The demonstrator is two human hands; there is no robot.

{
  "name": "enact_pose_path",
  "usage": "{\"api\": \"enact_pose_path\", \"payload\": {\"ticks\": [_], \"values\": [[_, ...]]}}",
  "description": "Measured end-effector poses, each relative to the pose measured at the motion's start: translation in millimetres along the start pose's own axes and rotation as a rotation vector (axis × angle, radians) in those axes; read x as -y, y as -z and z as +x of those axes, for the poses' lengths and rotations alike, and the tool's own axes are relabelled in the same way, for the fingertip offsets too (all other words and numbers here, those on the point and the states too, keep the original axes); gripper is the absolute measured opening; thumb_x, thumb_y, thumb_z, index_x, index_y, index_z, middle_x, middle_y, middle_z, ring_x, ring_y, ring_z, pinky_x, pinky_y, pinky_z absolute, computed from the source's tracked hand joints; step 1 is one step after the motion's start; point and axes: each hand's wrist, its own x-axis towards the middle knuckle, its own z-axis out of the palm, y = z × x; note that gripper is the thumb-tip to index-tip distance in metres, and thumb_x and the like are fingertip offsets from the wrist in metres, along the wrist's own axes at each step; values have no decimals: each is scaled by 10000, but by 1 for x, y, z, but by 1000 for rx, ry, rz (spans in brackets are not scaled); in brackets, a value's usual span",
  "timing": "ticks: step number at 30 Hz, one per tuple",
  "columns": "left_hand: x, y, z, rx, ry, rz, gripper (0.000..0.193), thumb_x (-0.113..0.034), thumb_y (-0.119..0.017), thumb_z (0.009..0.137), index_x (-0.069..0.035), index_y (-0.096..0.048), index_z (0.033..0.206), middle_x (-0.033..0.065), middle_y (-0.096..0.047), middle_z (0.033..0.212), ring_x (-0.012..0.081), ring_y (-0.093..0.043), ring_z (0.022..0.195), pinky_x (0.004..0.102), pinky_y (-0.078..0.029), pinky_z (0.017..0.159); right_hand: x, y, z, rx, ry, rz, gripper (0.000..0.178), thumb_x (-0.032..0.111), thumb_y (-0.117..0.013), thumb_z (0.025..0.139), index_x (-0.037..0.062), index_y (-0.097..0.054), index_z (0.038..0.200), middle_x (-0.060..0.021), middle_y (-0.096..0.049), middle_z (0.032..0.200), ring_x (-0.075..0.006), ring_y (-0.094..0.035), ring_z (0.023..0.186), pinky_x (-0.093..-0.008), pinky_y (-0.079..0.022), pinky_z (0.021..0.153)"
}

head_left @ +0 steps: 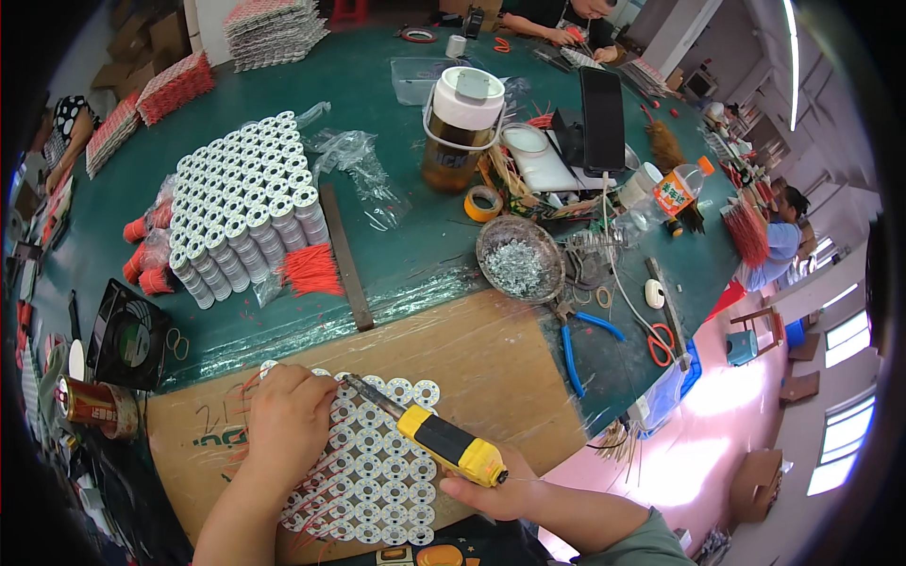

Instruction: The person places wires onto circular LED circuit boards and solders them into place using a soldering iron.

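Note:
My right hand (495,492) grips a yellow and black soldering gun (455,447), its metal tip pointing up and left to the far rows of a block of round white circuit boards (370,464). Close to that tip, my left hand (288,420) has its fingertips pinched together over the boards. What the pinch holds is too small and hidden to make out. Thin red wires (316,500) run across the left rows of boards and stick out past my left wrist. The boards lie on a brown sheet (510,377) on the green table.
Beyond the sheet stand stacked white discs (245,189), red wires (313,271) and a metal bar (345,255). A bowl of metal bits (519,259), blue-handled pliers (571,349) and a large jug (462,127) are rightward. A black fan (127,335) and can (85,401) stand left. Another person works opposite.

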Motion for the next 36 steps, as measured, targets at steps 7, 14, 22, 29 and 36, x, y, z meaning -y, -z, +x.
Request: {"api": "enact_pose_path", "payload": {"ticks": [7,14,22,29,36], "values": [[-2,-1,3,-5,8,-3,94,-33,-753,750,-57,-744,841,97,-676,819,311,-648,834,427,-513,772,-5,1,3,3,30,30,580,418,-758,912,47,-585,1322,-148,-702,1029,-255,-687,926,-379,-537,817],[-3,1,3,-2,24,-14,91,-26,-749,749,-53,-743,836,100,-674,817,311,-650,833,423,-515,766,-6,1,3,12,-3,38,571,426,-757,913,47,-592,1306,-139,-702,1030,-238,-678,931,-373,-531,821],[2,1,-1,-23,14,14,84,-41,-754,753,-67,-734,830,92,-669,811,309,-649,829,418,-513,772,-8,-1,-6,-28,41,275,296,279,-787,913,64,-609,1012,-6,-608,840,-117,-582,775,-312,-493,701],[-2,0,3,-45,-16,-52,94,-51,-760,769,-57,-713,851,91,-654,920,308,-634,879,416,-506,790,-23,7,-26,-53,11,260,176,108,-799,873,80,-637,936,17,-624,793,-80,-571,700,-274,-474,630],[-1,0,-2,-25,-38,-72,95,-51,-750,778,-47,-703,861,78,-647,964,288,-624,914,413,-488,815,-26,9,-22,22,40,277,241,108,-798,860,44,-617,1005,0,-621,772,-82,-550,652,-263,-459,598]]}}
